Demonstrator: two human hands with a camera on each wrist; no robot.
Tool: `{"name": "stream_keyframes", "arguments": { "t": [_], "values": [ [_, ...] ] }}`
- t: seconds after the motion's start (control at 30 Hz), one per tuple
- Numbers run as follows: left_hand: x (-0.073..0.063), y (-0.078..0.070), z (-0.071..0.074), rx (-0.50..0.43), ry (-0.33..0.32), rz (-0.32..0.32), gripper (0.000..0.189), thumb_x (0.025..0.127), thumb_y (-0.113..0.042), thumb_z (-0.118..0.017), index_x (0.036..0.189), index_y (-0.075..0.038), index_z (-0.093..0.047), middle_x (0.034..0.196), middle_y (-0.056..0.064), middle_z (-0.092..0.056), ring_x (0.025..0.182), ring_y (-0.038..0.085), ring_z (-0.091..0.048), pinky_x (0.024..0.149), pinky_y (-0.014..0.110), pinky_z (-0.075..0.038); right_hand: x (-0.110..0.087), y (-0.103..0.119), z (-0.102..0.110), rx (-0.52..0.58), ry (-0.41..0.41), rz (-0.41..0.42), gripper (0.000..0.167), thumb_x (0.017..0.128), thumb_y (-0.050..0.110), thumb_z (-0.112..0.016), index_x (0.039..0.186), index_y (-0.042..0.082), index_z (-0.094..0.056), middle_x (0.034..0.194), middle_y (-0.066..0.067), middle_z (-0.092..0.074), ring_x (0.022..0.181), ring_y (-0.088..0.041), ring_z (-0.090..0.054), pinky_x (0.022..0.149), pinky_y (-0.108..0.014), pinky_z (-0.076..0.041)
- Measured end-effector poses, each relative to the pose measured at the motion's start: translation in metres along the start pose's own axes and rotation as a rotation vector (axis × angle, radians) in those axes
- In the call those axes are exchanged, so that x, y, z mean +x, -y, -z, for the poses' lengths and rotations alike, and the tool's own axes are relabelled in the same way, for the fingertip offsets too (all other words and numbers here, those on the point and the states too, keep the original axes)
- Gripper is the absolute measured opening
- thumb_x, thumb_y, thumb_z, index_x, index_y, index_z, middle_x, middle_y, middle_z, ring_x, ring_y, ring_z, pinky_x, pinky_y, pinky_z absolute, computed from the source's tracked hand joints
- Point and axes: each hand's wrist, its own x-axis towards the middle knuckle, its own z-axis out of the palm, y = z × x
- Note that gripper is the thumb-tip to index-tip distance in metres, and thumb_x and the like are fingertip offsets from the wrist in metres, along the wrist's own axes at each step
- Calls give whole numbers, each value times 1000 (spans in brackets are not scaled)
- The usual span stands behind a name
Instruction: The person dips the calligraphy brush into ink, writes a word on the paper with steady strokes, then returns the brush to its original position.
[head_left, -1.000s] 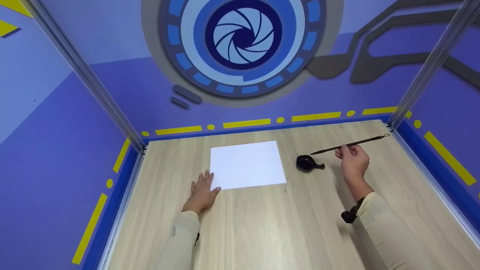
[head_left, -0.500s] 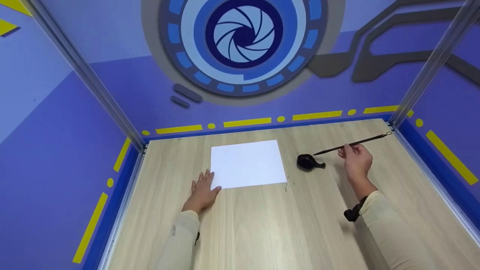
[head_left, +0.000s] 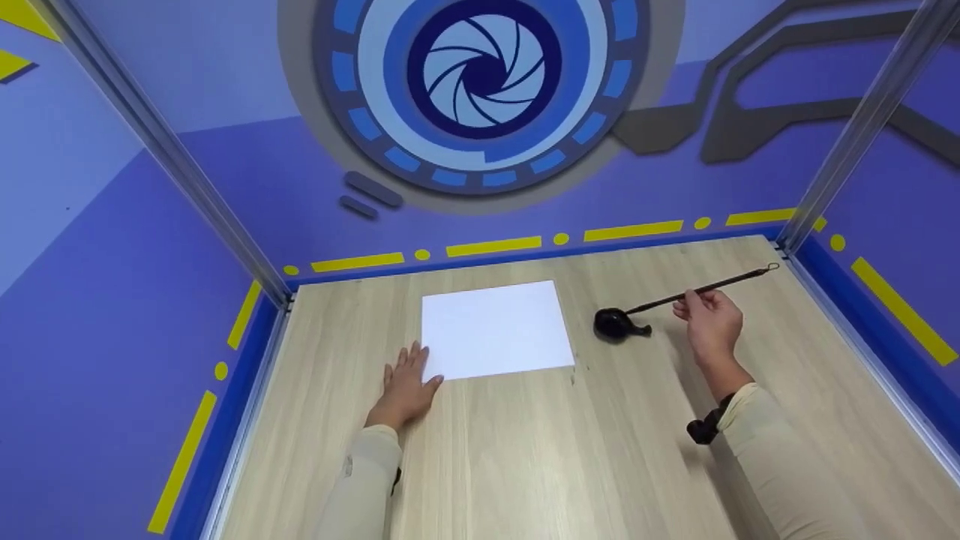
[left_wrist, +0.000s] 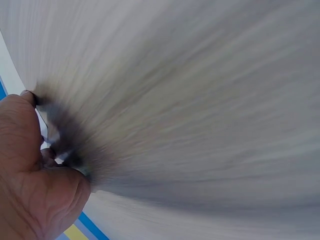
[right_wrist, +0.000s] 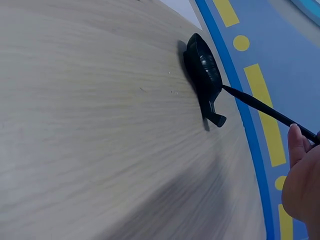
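Note:
In the head view my left hand [head_left: 407, 388] lies with spread fingers at the lower left corner of a white sheet of paper [head_left: 499, 330], thumb and fingertips on its edge. My right hand [head_left: 712, 322] pinches a dark calligraphy brush [head_left: 733, 281] around the middle of its handle, with the hanging loop pointing to the far right. Its tip is right at the rim of a small black ink dish [head_left: 613, 325] with a short curved handle. The right wrist view shows the brush [right_wrist: 265, 108] slanting down to the edge of the glossy dish [right_wrist: 204, 65].
A pale wooden table [head_left: 517, 457] bears the paper and dish. Blue and purple panels [head_left: 247, 172] with yellow dashes enclose it at the back and both sides, joined by metal corner posts [head_left: 855, 142]. Each sleeved wrist wears a black device [head_left: 703, 429].
The brush tip has dipped slightly, from just above the dish to its rim. My left hand and the paper stay in place.

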Motion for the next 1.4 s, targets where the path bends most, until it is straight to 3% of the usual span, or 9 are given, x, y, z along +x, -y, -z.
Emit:
{"name": "stream_keyframes", "arguments": {
  "t": [0.3, 0.4, 0.8, 1.27, 1.4],
  "values": [
    [2, 0, 0, 5, -7, 0, 72, 112, -42, -52, 171, -10, -24, 182, 15, -10, 170, 41, -5, 136, 66, 2, -3, 7, -5, 62, -2, 7, 7, 103, 5, -68, 98, 1, -67, 80, -4, -80, 73, -12, -80, 74, -24, -67],
    [2, 0, -1, 4, -11, 3, 72, 112, -42, -52, 171, -11, -25, 182, 15, -11, 170, 41, -5, 137, 66, 1, -6, 7, -6, 57, 5, 14, 7, 102, 2, -67, 97, -2, -67, 79, -6, -79, 73, -14, -80, 74, -25, -67],
    [1, 1, -2, -4, -23, -3, 71, 112, -41, -52, 171, -11, -25, 182, 14, -11, 170, 40, -5, 137, 65, 1, 0, 7, 2, -51, -31, -3, 19, 105, 14, -67, 113, -2, -66, 88, -2, -77, 79, -9, -79, 78, -21, -66],
    [-3, -2, 2, -16, -19, -14, 72, 112, -41, -53, 171, -10, -25, 182, 16, -12, 170, 42, -6, 136, 67, 1, -5, 15, -3, 1, -12, 19, 12, 104, 8, -67, 108, -3, -66, 84, -3, -79, 75, -10, -80, 77, -22, -66],
    [-2, -2, 1, -2, -20, -12, 72, 112, -41, -52, 171, -11, -24, 182, 15, -11, 170, 41, -6, 137, 66, 1, -7, 13, -7, 7, 4, 39, 18, 103, 8, -67, 111, -8, -66, 82, -2, -79, 75, -10, -79, 77, -22, -66]
  ]
}}
